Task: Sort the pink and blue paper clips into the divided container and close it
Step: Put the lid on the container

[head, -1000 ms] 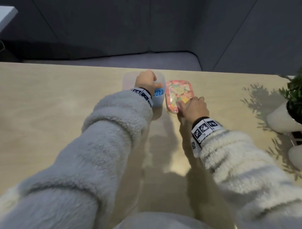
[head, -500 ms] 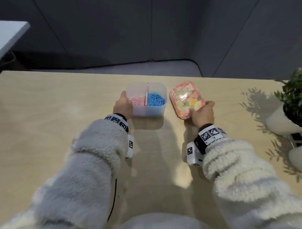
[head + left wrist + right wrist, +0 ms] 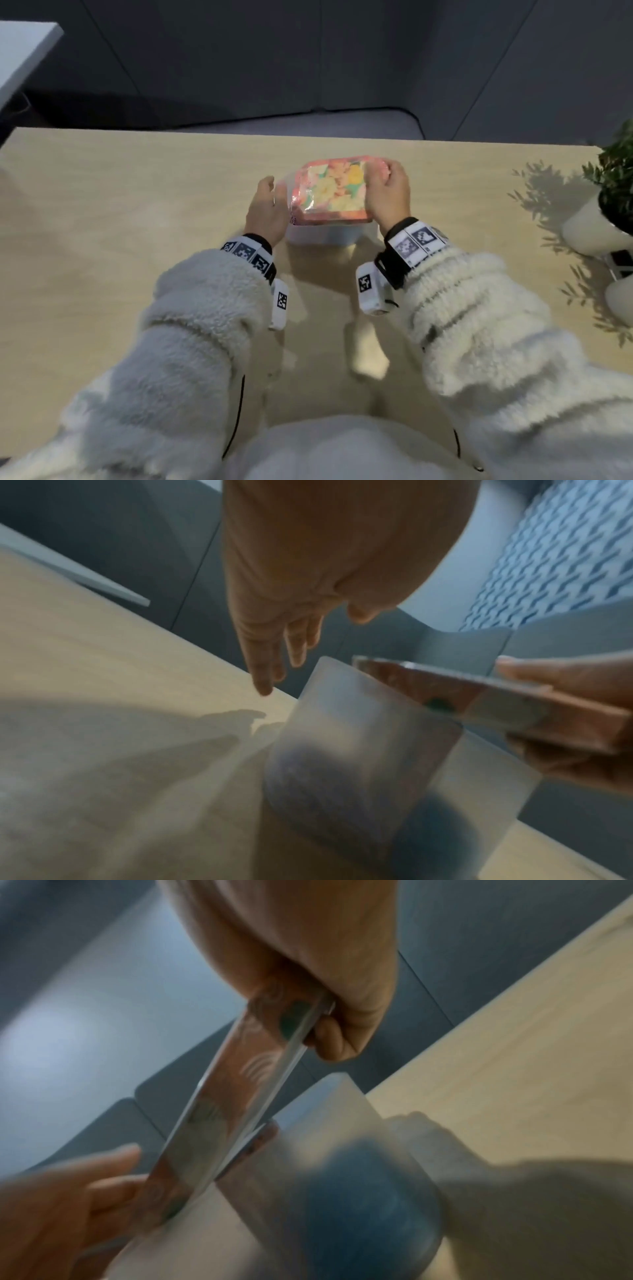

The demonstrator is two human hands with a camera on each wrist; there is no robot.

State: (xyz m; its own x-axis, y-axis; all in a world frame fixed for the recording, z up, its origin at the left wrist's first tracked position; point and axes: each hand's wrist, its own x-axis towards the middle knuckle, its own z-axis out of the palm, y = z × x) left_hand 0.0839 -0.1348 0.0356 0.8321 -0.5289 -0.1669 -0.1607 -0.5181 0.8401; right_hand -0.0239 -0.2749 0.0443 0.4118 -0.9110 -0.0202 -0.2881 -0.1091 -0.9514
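While right hand (image 3: 388, 195) pinches lid (image 3: 334, 192) tilted over container (image 3: 323, 234), long axis left-right, left hand (image 3: 267, 210) relaxed.

Flat pink-rimmed plastic lid (image 3: 334, 192), centre frame: pale yellow, cream and coral flower print, one green patch. Frosted translucent white plastic container (image 3: 322, 236) under it; a blue mass shows through its wall (image 3: 363, 1191) in my right wrist view. Pale beige wood-grain table (image 3: 120, 212). My fleece sleeves (image 3: 191, 329), cream-white. Black-and-white square-code wristbands (image 3: 248, 253). Right edge: green leafy plant (image 3: 616, 181) in white pot (image 3: 589, 229).
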